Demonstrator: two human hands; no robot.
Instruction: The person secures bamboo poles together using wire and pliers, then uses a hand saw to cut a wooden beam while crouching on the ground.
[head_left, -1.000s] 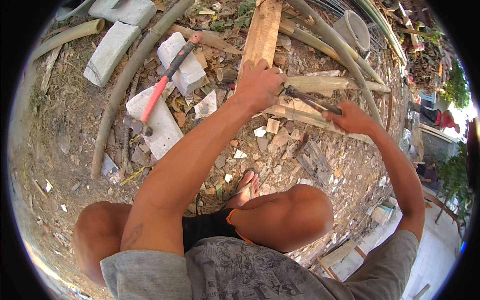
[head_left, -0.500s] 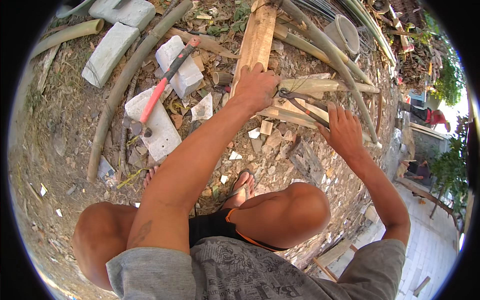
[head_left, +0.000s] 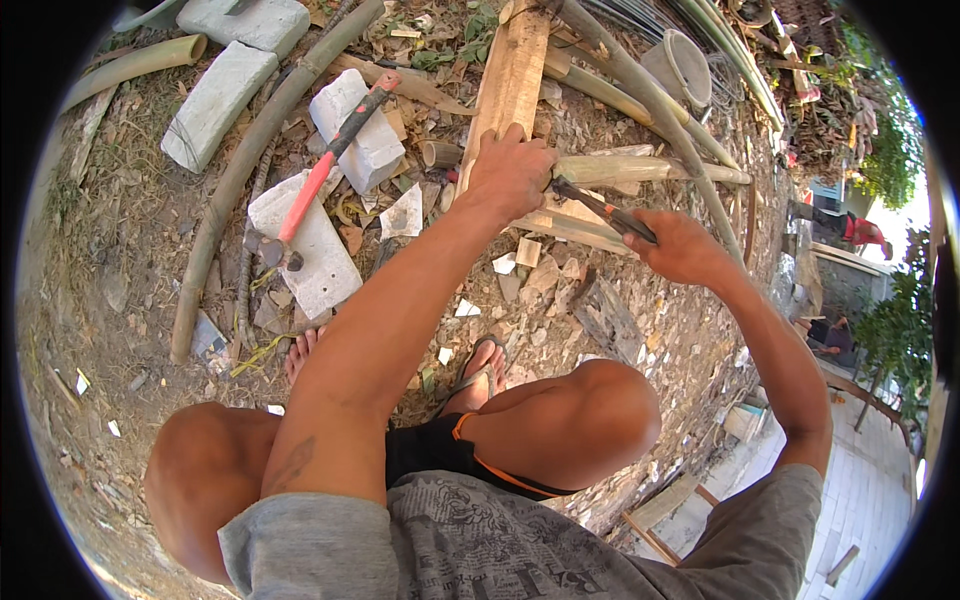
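My left hand is closed over a pale wooden plank that runs away toward the top of the view, with its fingers curled on the right edge. My right hand is closed round the handles of dark metal pincers. Their head lies just right of my left fingers, beside a pale split pole; I cannot tell what the jaws grip. A hammer with a red and black handle rests across white blocks to the left.
Curved poles lie left, more poles at upper right, with a grey bucket. Loose white blocks sit upper left, among rubble and leaves. My knees and sandalled feet are below. A person in red is at far right.
My right fingers, spread loosely over the pincers half a second ago, are now wrapped round the handles, which sit closer together. My left hand stays on the plank as the view shifts slightly.
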